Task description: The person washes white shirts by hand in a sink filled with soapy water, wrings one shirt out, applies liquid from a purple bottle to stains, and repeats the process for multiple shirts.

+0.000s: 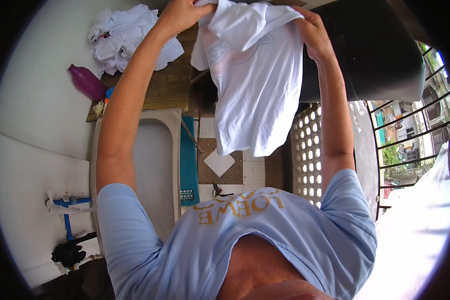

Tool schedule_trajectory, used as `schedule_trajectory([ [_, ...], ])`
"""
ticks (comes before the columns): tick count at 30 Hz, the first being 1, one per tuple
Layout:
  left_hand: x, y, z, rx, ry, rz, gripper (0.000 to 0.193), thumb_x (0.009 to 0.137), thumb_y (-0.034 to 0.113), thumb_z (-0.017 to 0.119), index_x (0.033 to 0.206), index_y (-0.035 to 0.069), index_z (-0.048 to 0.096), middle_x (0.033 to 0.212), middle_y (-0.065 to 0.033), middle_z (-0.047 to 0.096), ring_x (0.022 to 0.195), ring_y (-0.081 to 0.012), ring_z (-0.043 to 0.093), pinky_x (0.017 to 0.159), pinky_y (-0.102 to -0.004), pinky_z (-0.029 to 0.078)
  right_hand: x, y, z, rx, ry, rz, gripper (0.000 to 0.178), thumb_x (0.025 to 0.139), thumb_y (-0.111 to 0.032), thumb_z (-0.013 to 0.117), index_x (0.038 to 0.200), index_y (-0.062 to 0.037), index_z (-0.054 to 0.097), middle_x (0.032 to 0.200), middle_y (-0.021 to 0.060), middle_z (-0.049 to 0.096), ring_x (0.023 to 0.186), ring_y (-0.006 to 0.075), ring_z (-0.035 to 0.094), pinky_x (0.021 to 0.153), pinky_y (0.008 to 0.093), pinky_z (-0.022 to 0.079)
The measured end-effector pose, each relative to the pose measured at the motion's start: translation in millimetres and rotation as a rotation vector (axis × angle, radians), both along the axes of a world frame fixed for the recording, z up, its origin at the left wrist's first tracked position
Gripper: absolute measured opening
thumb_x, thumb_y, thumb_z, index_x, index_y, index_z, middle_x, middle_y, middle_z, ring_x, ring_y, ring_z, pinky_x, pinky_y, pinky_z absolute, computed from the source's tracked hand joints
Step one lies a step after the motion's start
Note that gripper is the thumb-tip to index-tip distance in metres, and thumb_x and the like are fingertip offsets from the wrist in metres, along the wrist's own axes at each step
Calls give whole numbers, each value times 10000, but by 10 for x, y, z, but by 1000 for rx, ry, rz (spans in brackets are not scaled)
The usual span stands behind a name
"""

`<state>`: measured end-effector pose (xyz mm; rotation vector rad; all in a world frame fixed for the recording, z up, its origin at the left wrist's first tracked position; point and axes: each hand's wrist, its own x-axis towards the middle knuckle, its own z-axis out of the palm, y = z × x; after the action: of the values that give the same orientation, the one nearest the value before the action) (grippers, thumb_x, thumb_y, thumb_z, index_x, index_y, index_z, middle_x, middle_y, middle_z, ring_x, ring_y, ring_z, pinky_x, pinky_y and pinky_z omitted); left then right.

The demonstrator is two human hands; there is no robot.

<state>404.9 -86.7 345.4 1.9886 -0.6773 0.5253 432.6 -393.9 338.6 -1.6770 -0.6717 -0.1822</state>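
Note:
A white T-shirt (260, 90) hangs stretched between my two raised hands, its lower edge dangling over the tiled floor. At its upper left corner my left hand (181, 16) is closed on the cloth, partly cut off by the top of the view. My right hand (315, 31) grips the upper right side of the same shirt, fingers partly behind the fabric. A faint print shows through the thin cloth. Beyond my left forearm, a heap of white clothes (127, 37) lies on a wooden board (167, 90).
A purple bottle (87, 82) lies by the wall at the left. Below the board is a pale basin (155, 170), with a teal plastic crate (189, 165) beside it. A large black padded object (370, 55) and a barred window (410, 130) are at the right. Blue pipes (67, 215) run along the wall.

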Motion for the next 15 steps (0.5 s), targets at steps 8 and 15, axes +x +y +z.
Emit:
schedule_trajectory([
  [8, -928, -834, -1342, 110, -370, 352, 231, 774, 169, 634, 980, 64, 643, 934, -131, 659, 896, -310, 611, 753, -395, 467, -1138, 237, -1193, -224, -523, -340, 217, 758, -91, 578, 946, -12, 651, 898, 161, 659, 893, 294, 640, 804, 381, 472],
  [15, -722, -480, -1626, 40, 268, 33, 205, 831, 80, 628, 1025, 22, 663, 889, -2, 675, 793, -66, 586, 715, -251, 483, -813, -376, -1743, -190, 399, -27, 258, 856, -201, 588, 1022, -30, 687, 863, 55, 684, 757, 135, 628, 748, 275, 500],
])
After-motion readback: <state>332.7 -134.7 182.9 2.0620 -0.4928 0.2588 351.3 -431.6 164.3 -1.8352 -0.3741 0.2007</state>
